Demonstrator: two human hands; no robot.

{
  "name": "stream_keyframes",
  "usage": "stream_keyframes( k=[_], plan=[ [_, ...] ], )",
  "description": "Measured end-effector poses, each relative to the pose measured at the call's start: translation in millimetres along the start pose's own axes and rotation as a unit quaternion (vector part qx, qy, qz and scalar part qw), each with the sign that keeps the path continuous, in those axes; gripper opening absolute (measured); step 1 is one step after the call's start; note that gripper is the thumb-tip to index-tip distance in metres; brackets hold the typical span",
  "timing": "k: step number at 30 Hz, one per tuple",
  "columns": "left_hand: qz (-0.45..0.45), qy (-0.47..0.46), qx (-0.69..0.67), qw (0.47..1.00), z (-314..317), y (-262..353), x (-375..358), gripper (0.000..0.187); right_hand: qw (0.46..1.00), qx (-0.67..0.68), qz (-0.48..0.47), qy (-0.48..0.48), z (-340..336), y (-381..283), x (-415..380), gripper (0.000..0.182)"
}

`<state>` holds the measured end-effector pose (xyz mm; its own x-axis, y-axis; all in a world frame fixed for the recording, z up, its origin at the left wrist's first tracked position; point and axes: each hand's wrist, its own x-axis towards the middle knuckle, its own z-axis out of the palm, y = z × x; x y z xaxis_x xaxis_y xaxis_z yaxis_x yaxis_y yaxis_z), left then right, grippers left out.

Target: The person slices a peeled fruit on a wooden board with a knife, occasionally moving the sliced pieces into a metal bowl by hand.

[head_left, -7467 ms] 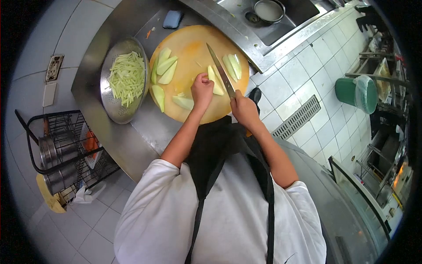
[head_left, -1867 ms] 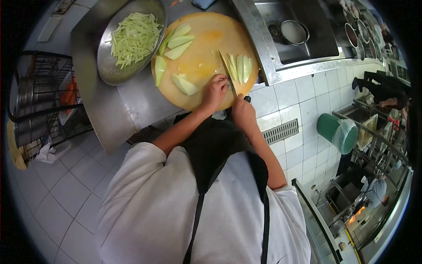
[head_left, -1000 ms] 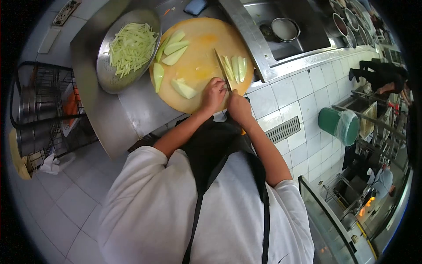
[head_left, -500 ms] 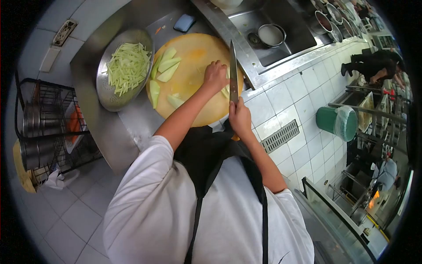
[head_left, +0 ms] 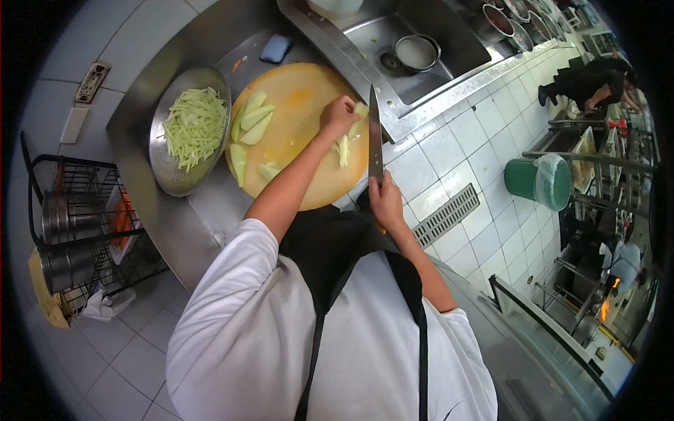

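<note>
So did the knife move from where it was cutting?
Yes. The knife is lifted off the slices to the cutting board's right edge, nearer the sink.

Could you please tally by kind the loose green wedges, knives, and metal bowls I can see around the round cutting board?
Green wedges lying loose on the board: 5
Knives: 1
Metal bowls: 2, a strainer of strips and a bowl in the sink
Total: 8

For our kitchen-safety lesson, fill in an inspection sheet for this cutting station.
Surface: round cutting board on a steel counter.
Job's things: pale green slices; cut strips in a colander.
Clutter: blue sponge; small pot in the sink.
Grips: left hand gathers slices; right hand holds a knife, blade raised off the board.
Cables: nothing seen.
Surroundings: green bin; wire rack; another person.
</note>
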<state>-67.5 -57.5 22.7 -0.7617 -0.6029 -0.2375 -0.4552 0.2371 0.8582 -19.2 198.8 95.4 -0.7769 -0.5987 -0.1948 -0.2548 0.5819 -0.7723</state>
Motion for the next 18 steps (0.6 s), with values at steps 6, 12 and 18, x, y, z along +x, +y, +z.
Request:
stream_keyframes(
  k=[6, 12, 18],
  plan=[
    [-0.075, 0.074, -0.525, 0.845, -62.2, -44.7, 8.9, 0.024, 0.998, -0.025, -0.012, -0.059, 1.6, 13.3, -9.4, 0.026],
    [-0.196, 0.150, -0.479, 0.842, -122.9, -42.7, -72.9, 0.021, 0.971, -0.136, -0.101, -0.168, 1.6, 35.9, -13.8, 0.023],
    [-0.174, 0.094, -0.393, 0.898, -88.4, -77.4, -151.1, 0.021, 0.954, -0.197, -0.124, -0.188, -6.7, 26.1, -10.8, 0.019]
  ],
)
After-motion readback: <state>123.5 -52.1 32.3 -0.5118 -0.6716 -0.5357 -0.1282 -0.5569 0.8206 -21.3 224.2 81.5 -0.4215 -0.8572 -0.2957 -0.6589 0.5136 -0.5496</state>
